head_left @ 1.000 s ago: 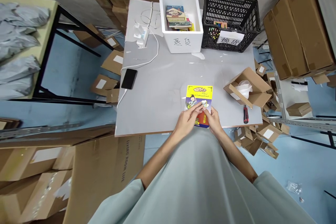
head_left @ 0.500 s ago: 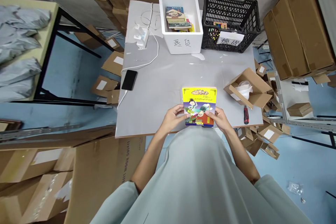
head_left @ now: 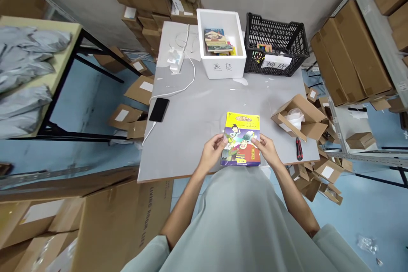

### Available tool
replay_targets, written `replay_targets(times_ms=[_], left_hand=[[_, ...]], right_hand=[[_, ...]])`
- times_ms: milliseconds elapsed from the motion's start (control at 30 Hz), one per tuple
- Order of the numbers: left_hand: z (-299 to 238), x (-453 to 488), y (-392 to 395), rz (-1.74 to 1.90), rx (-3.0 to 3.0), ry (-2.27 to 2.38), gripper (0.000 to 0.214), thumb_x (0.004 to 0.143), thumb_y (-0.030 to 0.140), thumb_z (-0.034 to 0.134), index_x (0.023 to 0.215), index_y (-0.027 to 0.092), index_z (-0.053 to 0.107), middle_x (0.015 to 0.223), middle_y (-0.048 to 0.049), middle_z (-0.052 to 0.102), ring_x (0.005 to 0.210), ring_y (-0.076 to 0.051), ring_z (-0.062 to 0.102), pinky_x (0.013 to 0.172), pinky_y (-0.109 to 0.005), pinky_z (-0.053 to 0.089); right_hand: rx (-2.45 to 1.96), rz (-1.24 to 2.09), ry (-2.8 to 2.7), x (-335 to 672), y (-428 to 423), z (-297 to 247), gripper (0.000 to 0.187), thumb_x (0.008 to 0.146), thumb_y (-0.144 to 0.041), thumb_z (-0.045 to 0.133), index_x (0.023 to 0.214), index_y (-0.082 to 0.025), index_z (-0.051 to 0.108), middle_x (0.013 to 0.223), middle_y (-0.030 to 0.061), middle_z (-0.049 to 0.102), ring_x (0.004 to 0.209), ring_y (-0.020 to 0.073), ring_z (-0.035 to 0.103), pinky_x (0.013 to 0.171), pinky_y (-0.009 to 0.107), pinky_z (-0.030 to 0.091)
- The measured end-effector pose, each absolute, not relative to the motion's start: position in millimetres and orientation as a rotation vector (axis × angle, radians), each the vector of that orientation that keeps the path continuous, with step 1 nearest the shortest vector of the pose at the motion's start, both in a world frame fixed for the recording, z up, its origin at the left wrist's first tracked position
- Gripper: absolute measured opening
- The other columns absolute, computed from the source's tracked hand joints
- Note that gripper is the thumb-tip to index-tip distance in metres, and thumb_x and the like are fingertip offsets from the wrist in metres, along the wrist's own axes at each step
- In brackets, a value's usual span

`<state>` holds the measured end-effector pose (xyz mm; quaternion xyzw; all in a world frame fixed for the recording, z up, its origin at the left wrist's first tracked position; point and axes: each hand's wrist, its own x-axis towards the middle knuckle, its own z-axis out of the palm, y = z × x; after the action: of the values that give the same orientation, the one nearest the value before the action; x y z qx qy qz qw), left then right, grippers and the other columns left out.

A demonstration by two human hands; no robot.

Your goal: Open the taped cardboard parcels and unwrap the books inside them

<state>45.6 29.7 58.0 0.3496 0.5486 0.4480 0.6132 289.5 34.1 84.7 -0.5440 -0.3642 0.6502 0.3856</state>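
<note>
A book (head_left: 242,138) with a yellow and purple cartoon cover is held near the front edge of the grey table (head_left: 191,136). My left hand (head_left: 214,149) grips its left edge, the thumb over the cover. On the opposite edge, my right hand (head_left: 265,146) holds it the same way, thumb on top and fingers beneath. To the right of my right hand lie an opened cardboard box (head_left: 299,114) with white wrapping in it and a red and black tool (head_left: 298,148), perhaps a cutter.
At the back stand a white foam box (head_left: 223,68) with several books and a black plastic crate (head_left: 276,40). A phone (head_left: 159,109) on a white cable lies at left, near a power strip (head_left: 176,61). Cardboard boxes (head_left: 338,59) fill the shelves at right; grey parcels (head_left: 25,63) lie on the left table.
The view has tilted upward, so the table and boxes appear lower. The book is tipped a little differently, its far edge leaning away; both hands still hold it.
</note>
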Motion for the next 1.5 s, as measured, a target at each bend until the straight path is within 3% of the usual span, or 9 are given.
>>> replay_targets(times_ms=[167, 267, 367, 433, 667, 967, 1167, 1333, 1500], left_hand=[[57, 40, 25, 0.948, 0.670, 1.040, 0.086, 0.074, 0.053, 0.099, 0.148, 0.022, 0.069, 0.153, -0.0167, 0.070, 0.135, -0.035, 0.070, 0.105, -0.043, 0.063], [60, 23, 23, 0.824, 0.615, 0.894, 0.092, 0.077, 0.044, 0.097, 0.160, 0.030, 0.060, 0.165, -0.0153, 0.060, 0.133, -0.037, 0.071, 0.086, -0.037, 0.069], [63, 7, 25, 0.752, 0.582, 0.843, 0.092, 0.078, 0.038, 0.094, 0.162, 0.035, 0.058, 0.169, -0.0137, 0.056, 0.122, -0.035, 0.076, 0.067, -0.030, 0.068], [63, 0, 28, 0.761, 0.589, 0.872, 0.088, 0.078, 0.037, 0.093, 0.160, 0.032, 0.060, 0.165, -0.0150, 0.060, 0.120, -0.034, 0.076, 0.064, -0.029, 0.068], [56, -16, 54, 0.895, 0.607, 1.045, 0.071, 0.079, 0.049, 0.095, 0.142, 0.026, 0.071, 0.157, -0.0151, 0.066, 0.132, -0.035, 0.073, 0.081, -0.035, 0.071], [98, -21, 232, 1.242, 0.855, 1.043, 0.072, 0.069, 0.036, 0.099, 0.134, 0.017, 0.074, 0.147, -0.0210, 0.073, 0.132, -0.033, 0.073, 0.108, -0.046, 0.064], [131, -19, 348, 1.524, 0.894, 1.244, 0.072, 0.086, 0.025, 0.085, 0.153, 0.014, 0.061, 0.172, -0.0234, 0.050, 0.164, -0.032, 0.045, 0.132, -0.047, 0.041], [53, -13, 287, 1.383, 0.949, 1.315, 0.051, 0.094, 0.029, 0.079, 0.143, 0.018, 0.069, 0.161, -0.0180, 0.064, 0.155, -0.033, 0.057, 0.132, -0.051, 0.042], [-41, 6, 168, 1.043, 0.811, 1.531, 0.034, 0.083, 0.027, 0.084, 0.114, 0.015, 0.076, 0.136, -0.0215, 0.078, 0.138, -0.037, 0.070, 0.127, -0.061, 0.046]], right_hand=[[-1.337, 1.652, -0.853, 273, 35, 94, 0.070, 0.081, -0.071, 0.088, 0.132, -0.025, 0.073, 0.123, 0.0088, 0.084, 0.107, 0.0323, 0.082, 0.090, 0.045, 0.070], [-1.325, 1.754, -0.831, 273, 35, 98, 0.074, 0.085, -0.062, 0.086, 0.147, -0.028, 0.065, 0.125, 0.0091, 0.083, 0.089, 0.0275, 0.083, 0.069, 0.037, 0.070], [-1.334, 1.930, -0.797, 276, 36, 96, 0.078, 0.083, -0.050, 0.085, 0.154, -0.031, 0.058, 0.124, 0.0088, 0.082, 0.064, 0.0213, 0.078, 0.042, 0.027, 0.055], [-1.335, 1.990, -0.779, 275, 38, 92, 0.076, 0.081, -0.044, 0.086, 0.150, -0.033, 0.058, 0.125, 0.0087, 0.081, 0.061, 0.0202, 0.078, 0.037, 0.024, 0.049], [-1.286, 1.853, -0.811, 246, 69, 77, 0.056, 0.079, -0.050, 0.096, 0.119, -0.024, 0.067, 0.105, 0.0063, 0.083, 0.071, 0.0201, 0.083, 0.065, 0.028, 0.068], [-1.108, 1.607, -0.867, 217, 250, 115, 0.054, 0.077, -0.035, 0.098, 0.122, -0.023, 0.070, 0.113, 0.0036, 0.084, 0.078, 0.0157, 0.083, 0.084, 0.031, 0.073], [-1.109, 1.544, -0.672, 194, 354, 144, 0.056, 0.094, -0.015, 0.075, 0.147, -0.016, 0.057, 0.116, 0.0064, 0.082, 0.108, 0.0160, 0.082, 0.111, 0.036, 0.065], [-1.177, 1.652, -0.794, 219, 292, 89, 0.034, 0.094, -0.013, 0.076, 0.127, -0.018, 0.070, 0.119, 0.0098, 0.083, 0.106, 0.0185, 0.082, 0.116, 0.040, 0.062], [-1.493, 1.772, -0.752, 263, 181, 5, 0.019, 0.091, -0.012, 0.078, 0.108, -0.021, 0.076, 0.109, 0.0070, 0.085, 0.095, 0.0172, 0.081, 0.114, 0.043, 0.062]])
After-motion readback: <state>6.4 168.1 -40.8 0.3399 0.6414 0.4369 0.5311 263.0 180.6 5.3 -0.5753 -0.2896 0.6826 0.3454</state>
